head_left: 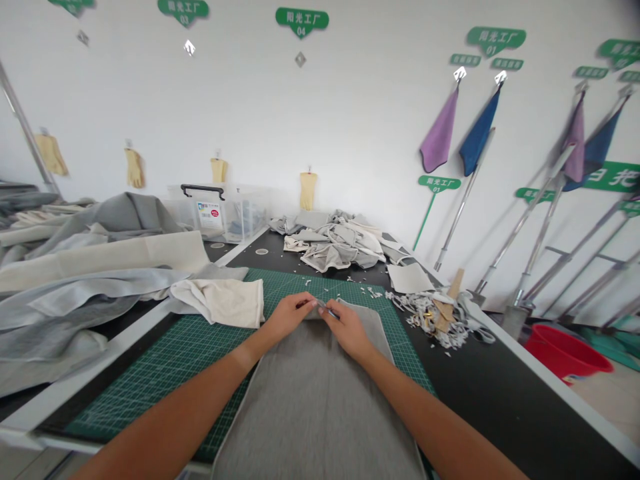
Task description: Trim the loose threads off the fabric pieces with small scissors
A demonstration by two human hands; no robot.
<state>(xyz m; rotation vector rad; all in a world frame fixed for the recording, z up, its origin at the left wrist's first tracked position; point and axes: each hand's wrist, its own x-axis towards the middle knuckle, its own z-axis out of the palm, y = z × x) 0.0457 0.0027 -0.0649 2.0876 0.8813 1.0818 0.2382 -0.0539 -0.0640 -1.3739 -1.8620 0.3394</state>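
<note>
Grey cloth (315, 407) lies lengthwise on the green mat (165, 373), its far end under your hands, its near end running towards you past the near edge of the mat and out of view. Step in hand, judged: close work at the cloth's far edge, probably trimming. Your left hand (294, 313) pinches that edge, fingers closed on it. Your right hand (349, 325) has its fingers closed round a small tool (330, 311), slim and dark; type cannot be told. Next move appears to call for the left pinch kept firm and the edge taut, the tool's tip clear of your left fingers. Cloth: mid-grey, mostly flat, faint creases down the middle, paler border along both sides, far end slightly raised at your grip. Scraps (445, 319) lie heaped near the right edge of the black surface (480, 407).
</note>
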